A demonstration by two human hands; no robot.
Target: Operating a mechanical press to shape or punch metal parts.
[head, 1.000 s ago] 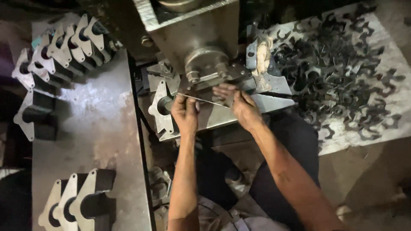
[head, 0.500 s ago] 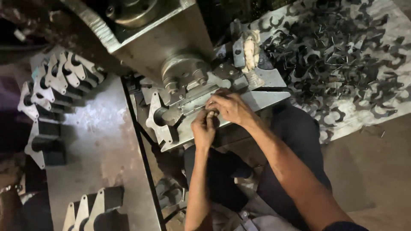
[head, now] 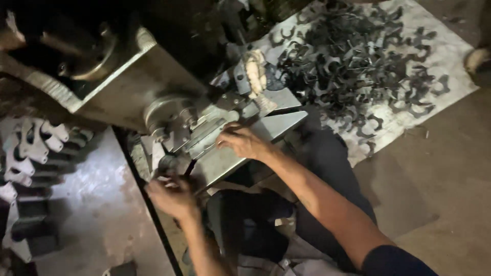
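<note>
Resting flat, fingers spread and holding nothing, the right hand (head: 244, 143) presses on the sloped metal plate (head: 255, 145) of the press machine (head: 169, 110). Down-left of it, the left hand (head: 171, 197) curls at a small metal part (head: 169, 164) by the die; blur hides whether it grips. That hand is nearer the part.

The left hand (head: 171, 197) is looking blurry, so its grip is hard to tell. The stacked metal parts (head: 30, 153) are getting cut off by the edge.
</note>
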